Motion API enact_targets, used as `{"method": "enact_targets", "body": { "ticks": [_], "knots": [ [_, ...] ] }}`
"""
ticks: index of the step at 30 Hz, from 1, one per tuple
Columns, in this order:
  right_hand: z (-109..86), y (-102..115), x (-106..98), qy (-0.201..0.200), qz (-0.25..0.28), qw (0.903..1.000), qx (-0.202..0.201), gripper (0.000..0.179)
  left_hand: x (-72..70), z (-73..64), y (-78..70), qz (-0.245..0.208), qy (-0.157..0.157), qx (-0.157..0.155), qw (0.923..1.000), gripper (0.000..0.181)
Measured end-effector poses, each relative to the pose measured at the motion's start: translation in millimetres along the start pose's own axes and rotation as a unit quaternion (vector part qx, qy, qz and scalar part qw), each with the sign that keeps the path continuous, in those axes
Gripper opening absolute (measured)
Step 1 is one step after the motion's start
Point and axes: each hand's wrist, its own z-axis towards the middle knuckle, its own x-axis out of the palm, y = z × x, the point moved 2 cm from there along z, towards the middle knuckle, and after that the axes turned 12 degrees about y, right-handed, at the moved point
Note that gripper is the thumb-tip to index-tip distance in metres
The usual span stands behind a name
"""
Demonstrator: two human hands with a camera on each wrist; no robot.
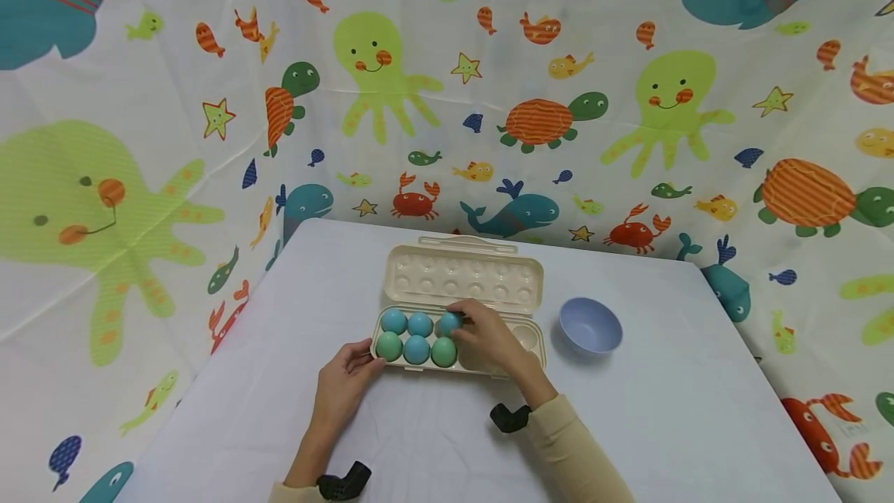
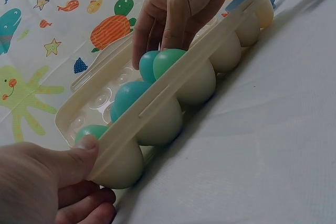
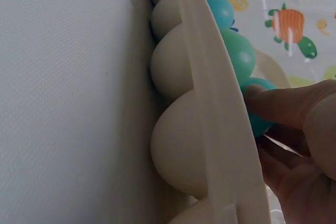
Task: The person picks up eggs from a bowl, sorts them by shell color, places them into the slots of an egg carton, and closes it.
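An egg carton (image 1: 528, 334) of beige plastic lies on the table with its lid folded back. Blue and green toy eggs fill its left cups, several in two rows. My right hand (image 1: 492, 336) pinches a blue egg (image 1: 448, 324) in the back row, thumb on its side in the right wrist view; that egg sits in or just over its cup, I cannot tell which. At the carton's left end my left hand (image 1: 342, 385) grips the rim, its thumb on top beside a green egg (image 1: 389, 345) and its fingers below, as the left wrist view shows.
A blue-purple bowl (image 1: 590, 326) stands right of the carton, its inside showing no contents. The carton's lid (image 1: 464, 278) leans back behind the cups. A white cloth (image 1: 419, 441) covers the table, and a curtain (image 1: 419, 99) printed with sea animals hangs behind and at the sides.
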Motion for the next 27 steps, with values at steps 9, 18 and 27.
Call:
{"method": "enact_targets", "body": {
  "ticks": [9,18,27],
  "knots": [
    [-0.7,-0.1,4.9,0.017,-0.072,0.9973,-0.003,0.039,1.1,-0.7,-0.4,0.001,0.001,-0.003,1.0,0.048],
    [-0.9,0.3,8.6,0.024,-0.092,0.9955,0.001,0.041,1.1,-0.1,0.2,0.005,0.001,0.0,1.0,0.048],
    [-1.5,2.8,7.4,0.033,-0.093,0.995,0.008,0.042,1.5,0.7,1.1,0.008,-0.001,0.001,1.0,0.048]
  ]
}}
